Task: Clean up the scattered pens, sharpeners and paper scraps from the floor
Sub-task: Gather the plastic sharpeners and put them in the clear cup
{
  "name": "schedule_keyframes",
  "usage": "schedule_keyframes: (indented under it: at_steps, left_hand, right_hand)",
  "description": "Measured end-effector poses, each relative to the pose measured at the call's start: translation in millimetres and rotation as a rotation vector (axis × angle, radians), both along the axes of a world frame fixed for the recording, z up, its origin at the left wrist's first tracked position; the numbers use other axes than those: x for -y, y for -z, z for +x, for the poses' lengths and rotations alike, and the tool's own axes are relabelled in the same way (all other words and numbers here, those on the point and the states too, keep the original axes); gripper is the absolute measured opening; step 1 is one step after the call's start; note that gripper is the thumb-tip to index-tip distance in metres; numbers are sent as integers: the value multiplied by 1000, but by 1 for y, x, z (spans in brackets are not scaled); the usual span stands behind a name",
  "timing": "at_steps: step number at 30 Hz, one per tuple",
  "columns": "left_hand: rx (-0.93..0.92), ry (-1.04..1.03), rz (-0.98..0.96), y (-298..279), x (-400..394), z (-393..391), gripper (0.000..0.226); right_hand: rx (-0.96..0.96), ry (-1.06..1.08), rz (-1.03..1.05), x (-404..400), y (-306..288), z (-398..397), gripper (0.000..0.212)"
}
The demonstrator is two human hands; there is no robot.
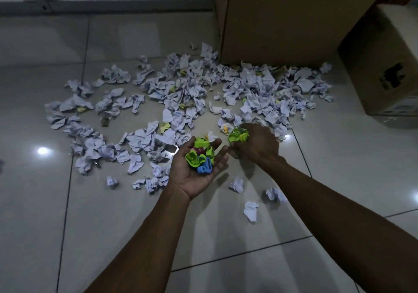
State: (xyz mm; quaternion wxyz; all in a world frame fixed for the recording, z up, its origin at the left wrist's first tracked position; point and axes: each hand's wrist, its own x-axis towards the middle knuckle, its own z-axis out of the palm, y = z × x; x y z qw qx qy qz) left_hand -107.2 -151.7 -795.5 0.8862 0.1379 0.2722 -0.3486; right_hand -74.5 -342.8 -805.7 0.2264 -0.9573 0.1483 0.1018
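1. A few loose white scraps (251, 210) lie nearest on the floor (113, 236)
2. The left hand (199, 168) is cupped palm-up, cradling coloured crumpled bits (200, 157)
3. The right hand (255, 143), just beside it, has its grip closed on a green wad (238, 135)
4. Judged step: gathering; next, drop the wad into the left palm
5. Beyond, the paper pile (185, 93) reaches the cardboard box (294, 17)

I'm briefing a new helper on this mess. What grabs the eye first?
The wide spread of crumpled white paper across the tiled floor. Then the bright green scraps: a heap cupped in the left hand, one scrap pinched by the right hand.
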Motion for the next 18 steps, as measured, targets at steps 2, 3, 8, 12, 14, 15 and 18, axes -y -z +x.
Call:
schedule_keyframes:
  at_steps: [2, 3, 8, 12, 14, 15, 18]
  left_hand:
    - [6, 10, 8, 2, 0, 1, 44]
    - [7, 11, 14, 4, 0, 2, 46]
    - [-27, -19, 2, 11, 1, 2, 55]
    - [-39, -47, -24, 15, 2, 1, 49]
    - [-35, -72, -82, 17, 2, 2, 56]
    - [-39, -83, -105, 18, 2, 3, 55]
    - [-21, -90, -150, 16, 4, 2, 41]
  right_hand:
    - [6, -31, -29, 1, 3, 1, 61]
    - [6, -46, -41, 1, 4, 0, 58]
    - [50, -65, -53, 3, -2, -5, 51]
    - [228, 41, 186, 3, -16, -14, 52]
    - [277, 24, 358, -1, -29, -22, 52]
    - [261, -20, 437, -3, -36, -26, 51]
    - [178, -195, 500, -11, -47, -37, 52]
